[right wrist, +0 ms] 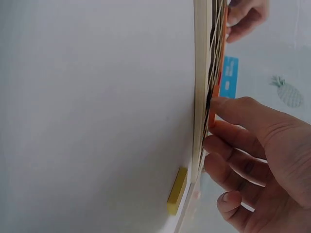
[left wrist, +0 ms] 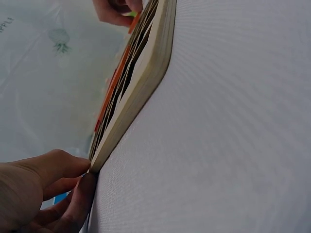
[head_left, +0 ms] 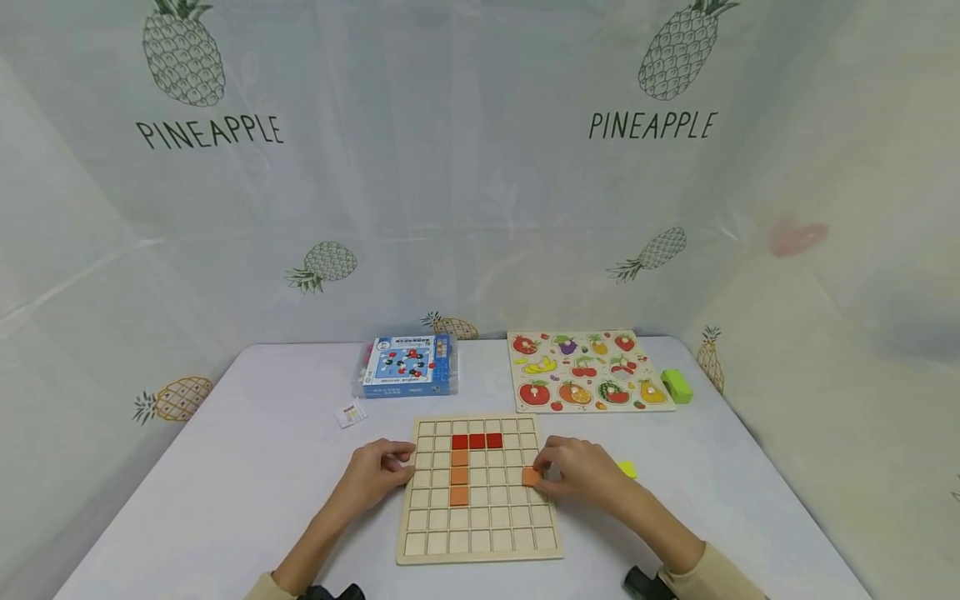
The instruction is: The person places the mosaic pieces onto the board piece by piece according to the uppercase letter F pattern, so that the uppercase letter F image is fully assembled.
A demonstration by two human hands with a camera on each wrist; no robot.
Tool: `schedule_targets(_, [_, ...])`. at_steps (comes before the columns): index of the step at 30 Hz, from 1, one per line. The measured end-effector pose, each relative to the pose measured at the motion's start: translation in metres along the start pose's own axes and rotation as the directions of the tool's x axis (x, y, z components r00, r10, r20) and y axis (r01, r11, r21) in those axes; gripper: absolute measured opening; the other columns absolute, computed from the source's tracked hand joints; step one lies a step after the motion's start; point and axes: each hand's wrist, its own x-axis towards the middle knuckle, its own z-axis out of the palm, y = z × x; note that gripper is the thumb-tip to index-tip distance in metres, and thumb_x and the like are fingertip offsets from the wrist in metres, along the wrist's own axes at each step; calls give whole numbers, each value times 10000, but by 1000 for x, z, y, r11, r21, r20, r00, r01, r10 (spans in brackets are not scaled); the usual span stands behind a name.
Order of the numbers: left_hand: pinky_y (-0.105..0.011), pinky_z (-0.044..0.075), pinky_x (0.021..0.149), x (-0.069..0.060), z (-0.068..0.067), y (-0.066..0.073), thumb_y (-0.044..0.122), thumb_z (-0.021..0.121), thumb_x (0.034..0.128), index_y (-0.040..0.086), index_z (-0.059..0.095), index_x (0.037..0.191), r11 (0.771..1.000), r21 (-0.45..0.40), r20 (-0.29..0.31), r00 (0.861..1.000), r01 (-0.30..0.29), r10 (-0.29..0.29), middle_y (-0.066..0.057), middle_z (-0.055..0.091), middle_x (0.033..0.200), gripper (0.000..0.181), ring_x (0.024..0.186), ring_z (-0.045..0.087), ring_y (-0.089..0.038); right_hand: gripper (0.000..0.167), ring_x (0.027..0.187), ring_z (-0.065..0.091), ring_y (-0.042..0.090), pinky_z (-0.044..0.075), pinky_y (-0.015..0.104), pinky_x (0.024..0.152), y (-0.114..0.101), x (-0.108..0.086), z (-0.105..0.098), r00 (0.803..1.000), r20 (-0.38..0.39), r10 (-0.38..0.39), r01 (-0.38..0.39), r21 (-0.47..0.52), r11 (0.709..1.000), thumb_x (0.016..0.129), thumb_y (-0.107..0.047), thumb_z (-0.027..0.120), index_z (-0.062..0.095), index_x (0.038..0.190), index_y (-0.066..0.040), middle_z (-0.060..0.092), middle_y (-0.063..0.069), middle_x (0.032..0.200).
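Observation:
A wooden grid board (head_left: pixel 480 542) lies on the table in front of me. Three red tiles (head_left: pixel 477 442) form a row in its upper cells, and three orange tiles (head_left: pixel 459 476) run downward below the leftmost red one. My left hand (head_left: pixel 375 473) holds the board's left edge with thumb and fingers, also seen from low down in the left wrist view. Between the thumb and fingers of my right hand (head_left: pixel 585 471) is another orange tile (head_left: pixel 529 477), pinched over the board's right columns. In the right wrist view, that tile (right wrist: pixel 214 107) stands on edge to the camera, partly covered by the thumb.
A yellow block (head_left: pixel 627 470) lies right of the board, partly behind my right forearm. Toward the back are a blue boxed set (head_left: pixel 405 367), a fruit puzzle board (head_left: pixel 551 385) and a green block (head_left: pixel 677 386). A small printed card (head_left: pixel 350 414) lies at the left.

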Motion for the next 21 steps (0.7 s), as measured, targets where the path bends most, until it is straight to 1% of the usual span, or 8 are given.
schedule_targets(3, [-176,496,618,0,0,0,69,796,767,44,739,1078,1000,-1,0,1000,4,-4,-19,675,880,317,700,595,-44,156,657,448,-23,393,183,579,-8,3,2,1000,8,-21,21,17,1000,806,-329,777,757,911,-215,631,-117,862])
schedule_targets(8, [-177,495,615,0,0,0,62,790,770,42,737,1083,1000,-6,-6,1000,7,-7,-13,674,884,318,699,589,-41,167,712,544,-10,462,183,624,-22,9,8,997,4,-73,72,40,997,824,-352,762,763,906,-206,656,-113,865])
schedule_targets(11, [-176,496,615,0,0,0,60,785,776,46,737,1087,1000,-5,-6,1000,9,-9,-6,671,883,315,694,586,-35,162,749,560,-9,482,188,648,-32,13,11,995,13,-100,99,45,994,836,-345,752,760,915,-204,657,-116,883])
schedule_targets(17, [-177,499,614,-1,0,0,62,784,779,54,736,1091,1000,-9,-5,1000,12,-12,-7,671,890,315,693,585,-29,163,750,519,-45,467,174,656,-50,19,18,988,53,-145,141,69,988,845,-356,737,745,941,-224,642,-133,902])
schedule_targets(21, [-178,497,614,-1,0,0,66,784,780,48,734,1093,1000,-12,-2,1000,7,-7,-11,671,888,318,696,584,-32,177,748,556,-42,470,154,661,-58,24,23,980,69,-184,178,89,980,844,-366,739,744,948,-224,647,-134,902])
